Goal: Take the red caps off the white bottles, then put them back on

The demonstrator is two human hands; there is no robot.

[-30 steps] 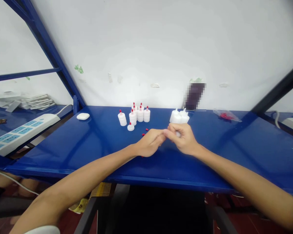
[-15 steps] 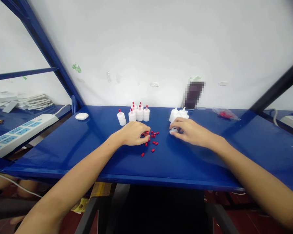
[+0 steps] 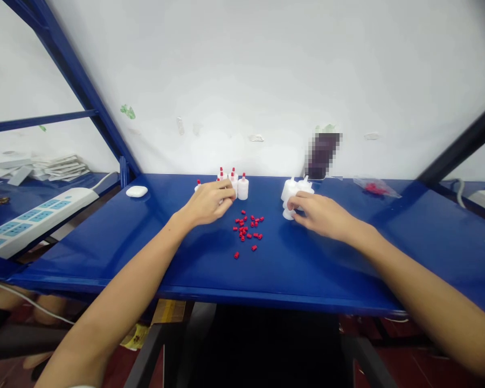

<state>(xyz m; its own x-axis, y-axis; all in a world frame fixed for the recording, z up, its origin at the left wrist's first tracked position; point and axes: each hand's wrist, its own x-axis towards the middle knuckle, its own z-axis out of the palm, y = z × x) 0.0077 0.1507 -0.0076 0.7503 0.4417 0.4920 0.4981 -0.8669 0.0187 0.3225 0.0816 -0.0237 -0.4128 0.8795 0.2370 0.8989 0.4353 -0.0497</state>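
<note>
From the far end of this feed, I have both hands over one blue worktop (image 3: 299, 269). My left hand (image 3: 207, 203) bends in front of the red-tipped bottles (image 3: 243, 190); I count seven tips, though several bodies are hidden. Its fingers are curled, white shows between them, and I can't tell whether they are clamped on anything. My right hand (image 3: 319, 213) has thumb and forefinger at one small white flared piece (image 3: 288, 214); I can't tell whether they grip it or only touch it. Just beyond those fingers stand the spouted white bottles (image 3: 290, 188): two spouts show, the rest is partly covered. Between the two hands' fingers, and toward the near edge, lie the loose red caps (image 3: 243, 230), about twenty, clumped too tightly for an exact count. Well right of my right fingers is one clear bag (image 3: 388, 191) with red bits inside; well left of my left fingers, one rounded white case (image 3: 137, 192) and one power strip (image 3: 42, 216).
</note>
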